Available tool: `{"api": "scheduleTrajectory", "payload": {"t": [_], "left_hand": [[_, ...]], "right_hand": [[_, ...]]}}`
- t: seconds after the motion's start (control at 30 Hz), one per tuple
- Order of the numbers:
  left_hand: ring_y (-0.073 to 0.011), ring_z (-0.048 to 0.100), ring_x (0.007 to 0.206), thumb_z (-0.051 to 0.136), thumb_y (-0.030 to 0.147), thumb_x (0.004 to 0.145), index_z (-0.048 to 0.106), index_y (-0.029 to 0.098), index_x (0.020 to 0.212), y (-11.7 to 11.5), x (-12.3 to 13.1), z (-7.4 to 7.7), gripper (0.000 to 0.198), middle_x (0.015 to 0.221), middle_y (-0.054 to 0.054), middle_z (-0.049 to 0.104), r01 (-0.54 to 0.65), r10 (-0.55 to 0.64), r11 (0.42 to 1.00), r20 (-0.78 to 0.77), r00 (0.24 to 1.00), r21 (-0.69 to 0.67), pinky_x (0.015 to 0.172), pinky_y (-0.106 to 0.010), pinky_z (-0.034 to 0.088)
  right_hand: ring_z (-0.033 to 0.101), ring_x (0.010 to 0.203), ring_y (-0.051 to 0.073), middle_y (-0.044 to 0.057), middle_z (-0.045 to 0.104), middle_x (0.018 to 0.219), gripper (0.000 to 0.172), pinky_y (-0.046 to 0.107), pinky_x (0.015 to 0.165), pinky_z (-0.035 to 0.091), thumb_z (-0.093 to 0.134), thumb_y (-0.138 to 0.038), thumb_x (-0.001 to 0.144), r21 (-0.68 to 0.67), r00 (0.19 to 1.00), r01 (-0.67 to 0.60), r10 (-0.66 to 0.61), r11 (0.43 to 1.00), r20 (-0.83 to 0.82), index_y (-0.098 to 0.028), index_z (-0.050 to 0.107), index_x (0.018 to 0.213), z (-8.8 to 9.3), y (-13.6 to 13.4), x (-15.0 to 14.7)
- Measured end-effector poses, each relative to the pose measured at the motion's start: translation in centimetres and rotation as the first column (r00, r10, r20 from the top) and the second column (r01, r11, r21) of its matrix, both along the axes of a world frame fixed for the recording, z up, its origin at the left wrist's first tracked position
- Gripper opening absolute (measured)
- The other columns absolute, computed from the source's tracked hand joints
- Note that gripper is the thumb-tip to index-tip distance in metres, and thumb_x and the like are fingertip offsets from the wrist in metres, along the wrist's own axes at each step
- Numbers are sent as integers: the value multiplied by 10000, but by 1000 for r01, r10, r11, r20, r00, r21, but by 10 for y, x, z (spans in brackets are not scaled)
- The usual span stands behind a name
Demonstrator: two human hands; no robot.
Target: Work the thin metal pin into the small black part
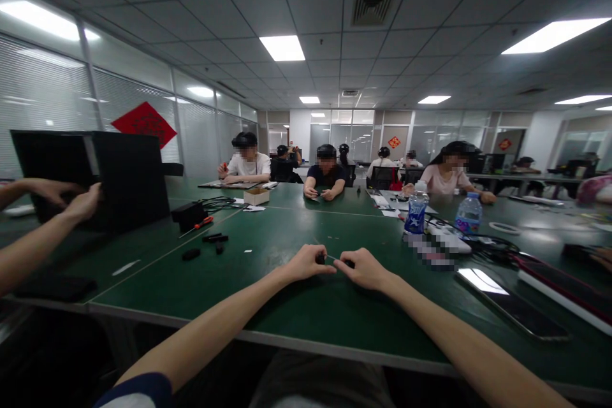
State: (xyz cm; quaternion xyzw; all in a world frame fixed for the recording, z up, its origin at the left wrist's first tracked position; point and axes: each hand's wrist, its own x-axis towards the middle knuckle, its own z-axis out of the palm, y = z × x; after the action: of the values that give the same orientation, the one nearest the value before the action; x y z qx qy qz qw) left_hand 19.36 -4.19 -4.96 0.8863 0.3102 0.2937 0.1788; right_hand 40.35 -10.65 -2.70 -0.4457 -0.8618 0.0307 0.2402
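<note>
My left hand [306, 262] is closed around a small black part [320, 259] just above the green table [268, 312]. My right hand [367, 269] grips the dark handle of what looks like a small screwdriver [350, 263]. Its thin metal shaft points left toward the black part; whether the tip touches it I cannot tell. The fingers cover most of both things. Several small black pieces [191, 254] lie on the tabletop to the left of my hands.
At far left, a neighbour's hands [71, 201] work at a large black box [129, 185]. An orange-handled screwdriver [203, 222] lies near a black block [188, 215]. On the right are two bottles [415, 211], cables and a phone [511, 303]. People sit opposite.
</note>
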Motion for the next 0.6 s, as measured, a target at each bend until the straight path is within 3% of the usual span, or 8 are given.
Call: {"api": "scheduleTrajectory", "payload": {"t": [0.33,0.6], "left_hand": [[-127,507,651,636,574,676,623,152,813,-1,1,2,444,704,2,580,-4,4,998,10,1000,-59,583,-222,342],[-127,489,650,602,572,705,566,155,884,-5,2,2,455,752,-1,565,10,-8,992,16,1000,-123,570,-228,344]], "right_hand": [[529,571,121,22,639,672,402,223,556,319,409,-460,909,59,999,20,-22,998,23,-187,672,776,-5,5,1],[523,555,122,22,633,654,428,226,563,325,384,-471,917,60,999,50,-51,997,7,-186,673,783,-5,7,2]]}}
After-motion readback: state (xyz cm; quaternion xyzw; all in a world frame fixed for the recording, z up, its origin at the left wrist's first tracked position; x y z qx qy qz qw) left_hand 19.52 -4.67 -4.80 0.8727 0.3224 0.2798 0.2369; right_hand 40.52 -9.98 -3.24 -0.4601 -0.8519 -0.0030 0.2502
